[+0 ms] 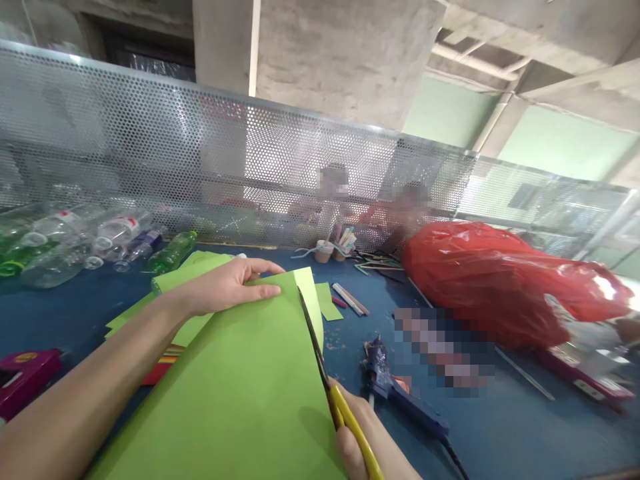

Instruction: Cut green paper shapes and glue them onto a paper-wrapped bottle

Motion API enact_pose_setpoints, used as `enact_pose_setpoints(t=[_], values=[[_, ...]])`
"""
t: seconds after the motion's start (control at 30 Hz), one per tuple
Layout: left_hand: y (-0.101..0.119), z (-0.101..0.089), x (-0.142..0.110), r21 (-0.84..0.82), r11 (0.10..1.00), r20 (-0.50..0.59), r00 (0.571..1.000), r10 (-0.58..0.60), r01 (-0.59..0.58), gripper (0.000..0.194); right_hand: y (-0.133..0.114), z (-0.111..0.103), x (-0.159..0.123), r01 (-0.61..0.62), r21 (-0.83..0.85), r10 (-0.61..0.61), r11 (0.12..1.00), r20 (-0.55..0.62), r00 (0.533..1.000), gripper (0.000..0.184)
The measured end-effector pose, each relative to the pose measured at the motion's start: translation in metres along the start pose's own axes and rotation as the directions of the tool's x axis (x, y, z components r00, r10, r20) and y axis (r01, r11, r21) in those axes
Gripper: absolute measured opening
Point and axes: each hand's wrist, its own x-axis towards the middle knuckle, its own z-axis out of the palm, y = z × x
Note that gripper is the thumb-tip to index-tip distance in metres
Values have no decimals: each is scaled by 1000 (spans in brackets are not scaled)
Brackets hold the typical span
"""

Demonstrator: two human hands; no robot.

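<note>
A large sheet of light green paper (250, 373) spreads before me, curving down toward the lower left. My left hand (233, 287) grips its far edge, thumb on the near face and fingers behind. In my right hand (363, 427) is a pair of scissors with yellow handles (353, 427). The dark blades lie along the sheet's right side, pointing away from me, with a narrow strip of green paper to their right. More green paper (193, 267) lies beneath and behind my left hand. Part of the scissors' lower blade is hidden by the sheet.
Several plastic bottles (117, 233) lie at the left. A blue glue gun (400, 393) and a full red plastic bag (500, 280) sit on the right. Cups of pens (333, 250) stand by the perforated metal screen (280, 160). A magenta tool (27, 377) rests at far left.
</note>
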Motion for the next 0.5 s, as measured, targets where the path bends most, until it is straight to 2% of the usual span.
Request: enact_pose_setpoints(t=[0.07,0.2,0.3,0.5], values=[[-1,1,1,40,999,-9,1000,6,-5,38,-6,-4,3,-14,16,13,1000,79,997,49],[1,1,1,194,978,-79,993,92,-76,35,-15,-9,9,8,81,-21,997,161,987,53],[3,1,1,201,977,-66,994,92,-77,36,-13,-12,11,2,135,-34,991,231,972,54],[5,5,0,130,991,-39,999,21,-16,33,-13,-13,13,-26,147,-6,989,209,978,61]])
